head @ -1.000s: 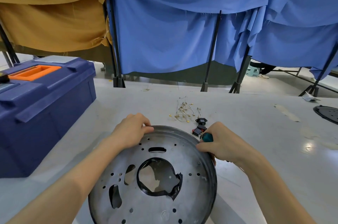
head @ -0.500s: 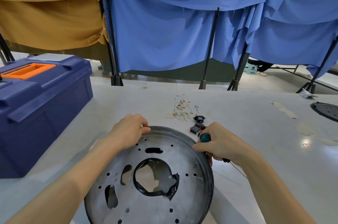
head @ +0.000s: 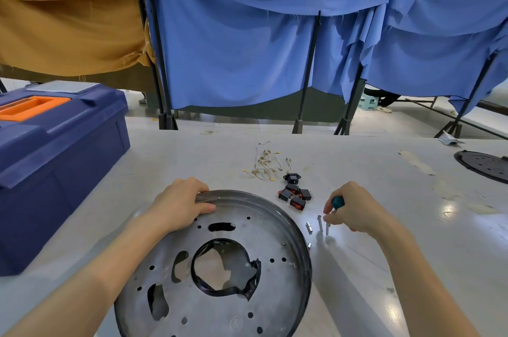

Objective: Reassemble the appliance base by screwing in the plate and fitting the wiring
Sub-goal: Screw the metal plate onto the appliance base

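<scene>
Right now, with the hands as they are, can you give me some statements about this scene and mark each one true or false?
1. The left hand grips the rim of the round metal plate. True.
2. The right hand holds a teal-handled screwdriver. True.
3. The rocker switches lie inside the blue toolbox. False: they lie on the table, beyond the plate.
4. The toolbox lid stands open. False: it is closed.
5. Loose screws lie on the table to the right of the plate. True.

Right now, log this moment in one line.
left hand: grips plate rim | right hand: holds screwdriver, fingers by screws | wiring: unfitted
</scene>
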